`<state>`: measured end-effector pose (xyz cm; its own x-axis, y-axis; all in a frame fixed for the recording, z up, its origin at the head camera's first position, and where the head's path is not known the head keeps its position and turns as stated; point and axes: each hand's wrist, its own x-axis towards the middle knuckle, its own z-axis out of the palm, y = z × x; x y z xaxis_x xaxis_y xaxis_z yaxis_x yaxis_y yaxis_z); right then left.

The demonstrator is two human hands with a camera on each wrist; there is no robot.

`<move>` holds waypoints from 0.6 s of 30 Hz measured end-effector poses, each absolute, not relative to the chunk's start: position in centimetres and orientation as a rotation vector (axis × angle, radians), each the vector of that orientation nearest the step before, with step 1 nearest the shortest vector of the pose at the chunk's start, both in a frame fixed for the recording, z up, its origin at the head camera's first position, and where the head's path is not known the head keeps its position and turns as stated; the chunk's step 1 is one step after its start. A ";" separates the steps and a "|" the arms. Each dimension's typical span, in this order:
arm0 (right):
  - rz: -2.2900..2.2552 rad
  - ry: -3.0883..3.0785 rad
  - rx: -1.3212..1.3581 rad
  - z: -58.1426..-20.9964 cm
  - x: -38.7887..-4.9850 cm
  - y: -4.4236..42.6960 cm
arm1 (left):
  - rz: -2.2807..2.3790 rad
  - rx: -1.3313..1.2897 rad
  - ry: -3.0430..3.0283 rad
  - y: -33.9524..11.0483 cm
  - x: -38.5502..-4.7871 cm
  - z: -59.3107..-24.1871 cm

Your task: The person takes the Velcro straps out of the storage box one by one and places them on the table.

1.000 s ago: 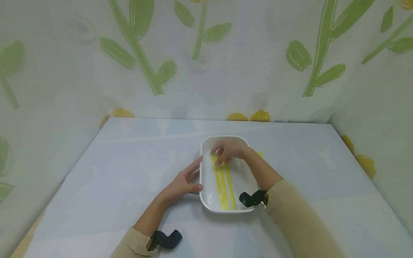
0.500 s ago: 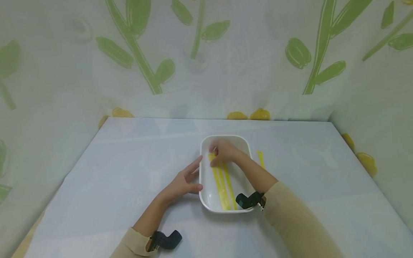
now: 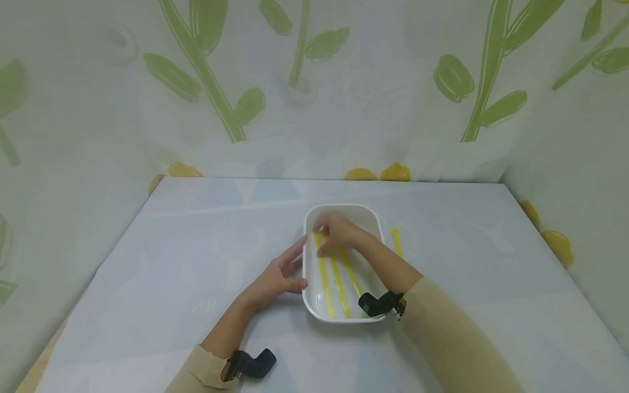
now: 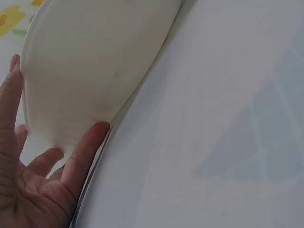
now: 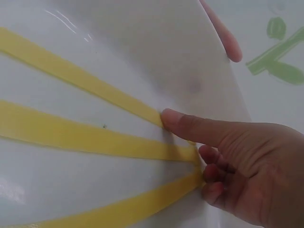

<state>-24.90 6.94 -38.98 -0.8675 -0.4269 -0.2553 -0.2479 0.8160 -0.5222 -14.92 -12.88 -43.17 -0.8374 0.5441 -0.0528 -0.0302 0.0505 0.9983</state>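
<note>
In the head view, a white tray [image 3: 363,317] with rounded corners holds three thin yellow strips; the left strip [image 3: 324,284], middle strip [image 3: 340,289] and right strip [image 3: 351,271] fan out toward the near side. My right hand [image 3: 339,232] reaches into the tray over their far ends. In the right wrist view, its thumb touches a yellow strip [image 5: 95,85], while the other fingertips lie near the strips' ends, apart from the thumb. Against the tray's left outer wall [image 4: 95,71], my left hand [image 3: 275,278] rests with spread fingers, thumb near the table.
Another yellow strip [image 3: 397,243] lies on the table just right of the tray, partly hidden by the right forearm. The white table [image 3: 221,218] has a back edge before a wall covering [image 3: 368,109] printed with green leaves. Black wrist cameras sit on both wrists.
The yellow strips in the tray have spread apart, with the left strip shifted leftward. My right hand has moved slightly left. The left hand stays against the tray.
</note>
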 end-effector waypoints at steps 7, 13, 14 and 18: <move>-0.686 2.647 -0.518 -39.1 -24.8 6.8 | 1.844 0.542 1.907 -12.9 -14.9 -43.0; -0.731 2.614 -0.560 -39.1 -24.9 7.0 | 1.860 0.570 1.877 -13.0 -15.0 -43.3; -0.746 2.601 -0.558 -39.1 -24.9 7.1 | 1.861 0.570 1.876 -13.0 -14.9 -43.3; -0.822 2.560 -0.555 -38.8 -24.8 7.4 | 1.862 0.559 1.866 -12.9 -14.9 -43.2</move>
<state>-24.75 7.44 -38.84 -0.8442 -0.4777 -0.2432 -0.2469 0.7492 -0.6146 -14.92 -12.88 -43.23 -0.8199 0.5718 -0.0265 -0.0253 0.0101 0.9996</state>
